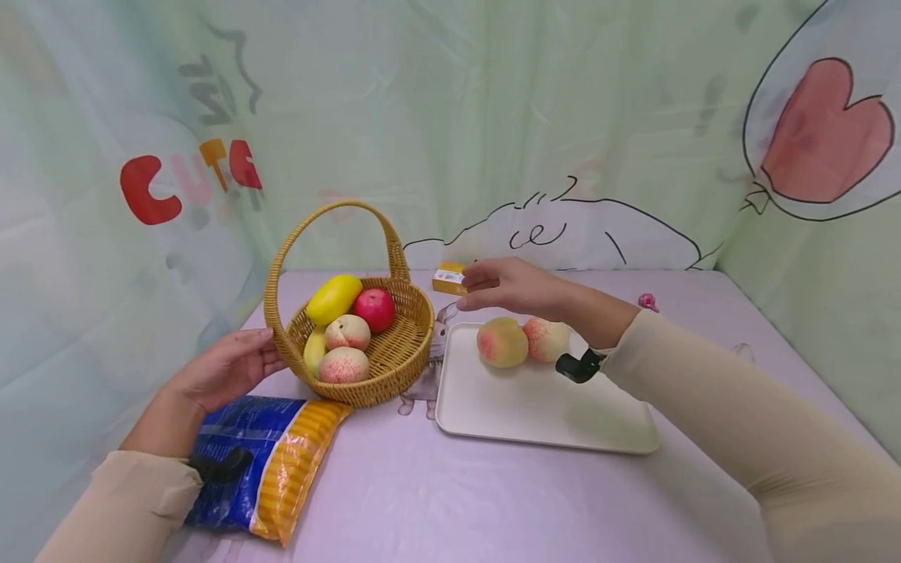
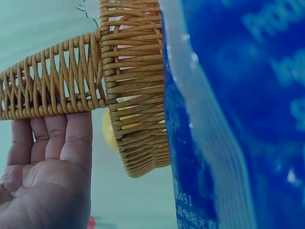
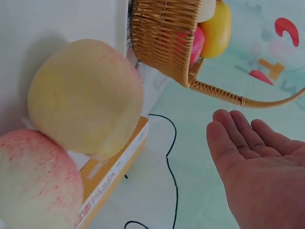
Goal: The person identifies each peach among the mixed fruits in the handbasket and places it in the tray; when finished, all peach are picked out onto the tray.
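A round wicker basket (image 1: 397, 352) with a tall handle (image 2: 52, 78) holds a yellow mango-like fruit (image 1: 334, 300), a red apple (image 1: 375, 310), two peaches (image 1: 344, 365) and a partly hidden yellow fruit (image 1: 314, 352). At the basket's left side, my left hand (image 1: 228, 366) has its fingers lying nearly straight behind the handle's base, their tips hidden by the wicker. My right hand (image 1: 517, 285), fingers extended and holding nothing, hovers above the back of a white tray (image 1: 542, 414). On that tray sit a yellowish peach (image 1: 502, 342) and a pink-speckled peach (image 1: 547, 339), side by side.
A blue and orange plastic bag (image 1: 281, 461) lies in front of the basket, below my left hand. Behind the tray stands a small orange box (image 1: 447, 277). A pink trinket (image 1: 647, 301) lies at the back right. Printed curtains enclose the table.
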A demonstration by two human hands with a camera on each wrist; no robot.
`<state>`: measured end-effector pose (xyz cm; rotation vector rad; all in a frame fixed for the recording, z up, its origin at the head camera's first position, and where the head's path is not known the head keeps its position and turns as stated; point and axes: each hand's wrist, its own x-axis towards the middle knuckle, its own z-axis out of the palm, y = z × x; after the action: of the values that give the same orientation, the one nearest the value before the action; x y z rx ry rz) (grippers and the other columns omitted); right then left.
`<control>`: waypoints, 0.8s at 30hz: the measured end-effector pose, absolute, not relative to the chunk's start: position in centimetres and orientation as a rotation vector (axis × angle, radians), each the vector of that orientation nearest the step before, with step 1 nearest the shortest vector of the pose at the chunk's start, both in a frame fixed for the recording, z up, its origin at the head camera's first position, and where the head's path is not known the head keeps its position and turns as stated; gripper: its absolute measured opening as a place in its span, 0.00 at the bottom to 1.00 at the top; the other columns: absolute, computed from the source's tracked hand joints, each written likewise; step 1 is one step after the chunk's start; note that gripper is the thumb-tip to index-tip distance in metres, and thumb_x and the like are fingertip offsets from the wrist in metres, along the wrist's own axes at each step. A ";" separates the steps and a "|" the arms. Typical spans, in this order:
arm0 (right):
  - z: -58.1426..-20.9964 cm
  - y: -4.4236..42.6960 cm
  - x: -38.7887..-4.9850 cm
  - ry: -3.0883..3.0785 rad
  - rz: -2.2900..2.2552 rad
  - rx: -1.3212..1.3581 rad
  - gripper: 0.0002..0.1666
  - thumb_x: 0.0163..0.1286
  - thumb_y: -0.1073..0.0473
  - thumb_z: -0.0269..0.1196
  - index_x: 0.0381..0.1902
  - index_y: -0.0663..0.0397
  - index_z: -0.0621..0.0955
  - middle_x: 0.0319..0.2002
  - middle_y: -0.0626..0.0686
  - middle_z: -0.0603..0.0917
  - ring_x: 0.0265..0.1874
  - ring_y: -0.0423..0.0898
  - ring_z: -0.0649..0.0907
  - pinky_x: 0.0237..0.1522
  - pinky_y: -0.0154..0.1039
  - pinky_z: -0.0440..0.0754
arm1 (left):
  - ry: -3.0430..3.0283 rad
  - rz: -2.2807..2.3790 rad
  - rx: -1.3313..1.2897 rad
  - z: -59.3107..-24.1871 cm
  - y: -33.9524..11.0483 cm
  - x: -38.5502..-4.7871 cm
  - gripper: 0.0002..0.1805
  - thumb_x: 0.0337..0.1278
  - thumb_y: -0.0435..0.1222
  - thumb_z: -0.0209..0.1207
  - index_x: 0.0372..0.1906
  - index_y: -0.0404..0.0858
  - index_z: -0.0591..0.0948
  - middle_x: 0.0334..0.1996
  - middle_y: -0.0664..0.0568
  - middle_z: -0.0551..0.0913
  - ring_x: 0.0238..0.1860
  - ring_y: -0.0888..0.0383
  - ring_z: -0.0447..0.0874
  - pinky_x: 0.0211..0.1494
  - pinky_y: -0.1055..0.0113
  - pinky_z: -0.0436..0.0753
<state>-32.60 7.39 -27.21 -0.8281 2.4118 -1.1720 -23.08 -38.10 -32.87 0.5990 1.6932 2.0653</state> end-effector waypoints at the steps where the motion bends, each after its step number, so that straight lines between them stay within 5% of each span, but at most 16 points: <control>1: -27.1 7.1 -32.6 2.401 -1.165 -0.833 0.43 0.69 0.46 0.69 0.74 0.59 0.69 0.69 0.58 0.77 0.69 0.55 0.76 0.72 0.55 0.74 | 1.691 2.066 0.598 -32.9 -38.1 -23.1 0.27 0.86 0.33 0.34 0.56 0.42 0.87 0.55 0.54 0.89 0.57 0.59 0.87 0.66 0.68 0.81; 24: -25.4 -0.3 -33.6 2.545 -0.774 -0.932 0.44 0.62 0.35 0.71 0.66 0.58 0.78 0.56 0.53 0.86 0.55 0.49 0.83 0.57 0.46 0.84 | 1.758 2.054 0.583 -32.9 -38.2 -23.1 0.24 0.86 0.35 0.36 0.56 0.43 0.87 0.55 0.55 0.89 0.58 0.59 0.86 0.66 0.68 0.81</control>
<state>-33.63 -0.29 -25.40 -0.9319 2.5449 -0.7745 -23.11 -38.15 -32.87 0.5835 1.7584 2.0538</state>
